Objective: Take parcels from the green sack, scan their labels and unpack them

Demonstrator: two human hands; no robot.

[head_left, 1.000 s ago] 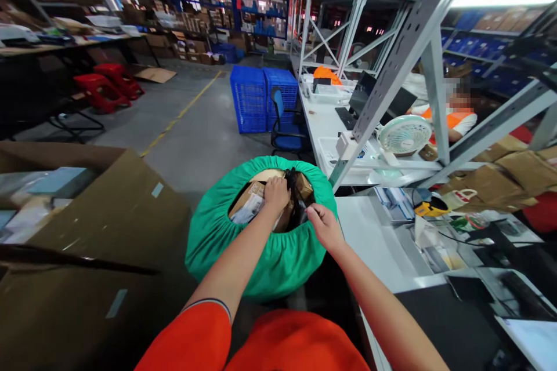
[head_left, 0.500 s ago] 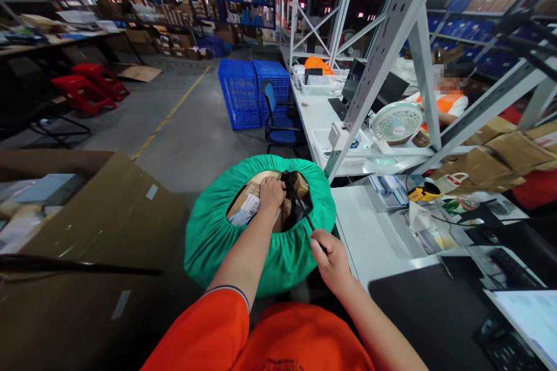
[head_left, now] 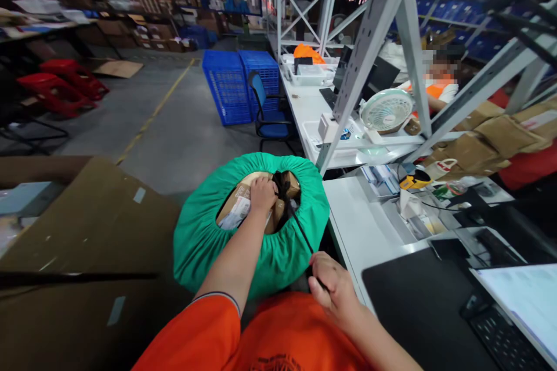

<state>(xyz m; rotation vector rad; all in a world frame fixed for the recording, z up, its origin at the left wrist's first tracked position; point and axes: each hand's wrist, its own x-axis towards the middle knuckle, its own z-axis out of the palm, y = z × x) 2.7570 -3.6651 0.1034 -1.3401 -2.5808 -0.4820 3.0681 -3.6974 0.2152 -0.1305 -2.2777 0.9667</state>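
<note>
A big green cloth bag (head_left: 200, 237) with a gathered mouth stands before me, filled with cardboard boxes (head_left: 237, 200), one bearing a white label. Over the bag's opening, my left hand (head_left: 263, 193) is closed on the bunched part of a black drawstring (head_left: 300, 225); its fingertips are partly hidden. The drawstring runs taut across the bag's right rim to my right hand (head_left: 333, 284), a fist wrapped round its end near my body. Some dark material shows inside the mouth beside the boxes.
Large open cartons (head_left: 87, 220) stand on the left. At right is a white table (head_left: 361, 226) with a black mat (head_left: 404, 295) and a keyboard. A grey metal post (head_left: 365, 40), blue chair (head_left: 272, 116) and blue crates (head_left: 226, 87) are ahead. A co-worker (head_left: 439, 87) sits beyond the fan.
My right hand has pulled the drawstring down toward my body, drawing out more cord. The bag's mouth looks slightly narrower. My left hand stays at the opening, and the view has shifted slightly.
</note>
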